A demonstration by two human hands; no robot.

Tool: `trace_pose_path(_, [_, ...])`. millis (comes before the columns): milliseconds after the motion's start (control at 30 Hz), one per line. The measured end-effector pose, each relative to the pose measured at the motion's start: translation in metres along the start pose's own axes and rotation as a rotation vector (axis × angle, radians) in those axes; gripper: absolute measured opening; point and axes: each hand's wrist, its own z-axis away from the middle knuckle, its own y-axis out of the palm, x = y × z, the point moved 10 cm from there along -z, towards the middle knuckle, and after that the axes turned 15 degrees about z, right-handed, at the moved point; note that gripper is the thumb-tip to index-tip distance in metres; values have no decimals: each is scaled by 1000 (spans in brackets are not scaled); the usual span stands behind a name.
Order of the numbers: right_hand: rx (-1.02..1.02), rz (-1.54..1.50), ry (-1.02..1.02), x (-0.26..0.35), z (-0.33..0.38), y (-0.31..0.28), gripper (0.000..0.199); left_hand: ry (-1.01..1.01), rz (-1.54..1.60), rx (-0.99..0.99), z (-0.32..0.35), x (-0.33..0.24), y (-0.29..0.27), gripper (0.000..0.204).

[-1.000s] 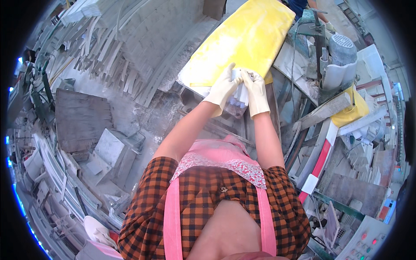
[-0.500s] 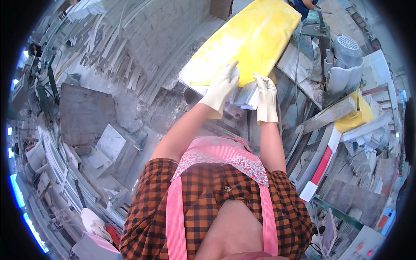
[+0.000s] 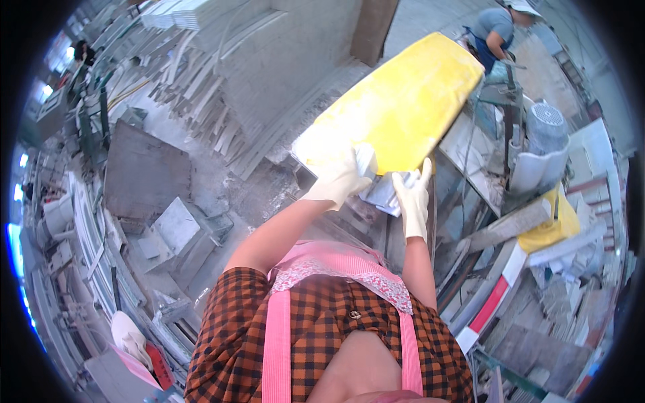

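Observation:
Both my hands wear cream rubber gloves at the near edge of a yellow-covered board (image 3: pixel 410 101). My left hand (image 3: pixel 341 181) is closed around a small pale slab piece (image 3: pixel 366 160), partly hidden by the glove. To its right lies a small stack of grey-white strips (image 3: pixel 381 193) at the board's near end. My right hand (image 3: pixel 413 205) is beside that stack, fingers spread, one of them pointing up and others touching the stack's right side.
Long thin strips (image 3: pixel 201 101) are heaped at the far left, by a leaning brown board (image 3: pixel 144 174). A motor-like grey cylinder (image 3: pixel 545 127) stands at the right, above a yellow sheet (image 3: pixel 554 221). Another person (image 3: pixel 496 33) bends at the far right.
The view has tilted, so the board sits lower and the other person shows more. My left hand has turned inward with the pale piece; my right fingers have spread.

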Motion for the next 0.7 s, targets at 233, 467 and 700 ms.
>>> trace_pose_path(233, [13, -61, 78, -31, -3, 6, 84, -409, 350, 166, 15, 29, -7, 86])
trace_pose_path(467, [27, -466, 32, -53, -7, 19, 76, -267, 889, 37, -34, 50, -121, 57])
trace_pose_path(700, [-14, -551, 47, -51, -4, 17, 76, -87, -82, -89, -249, 65, -329, 66])
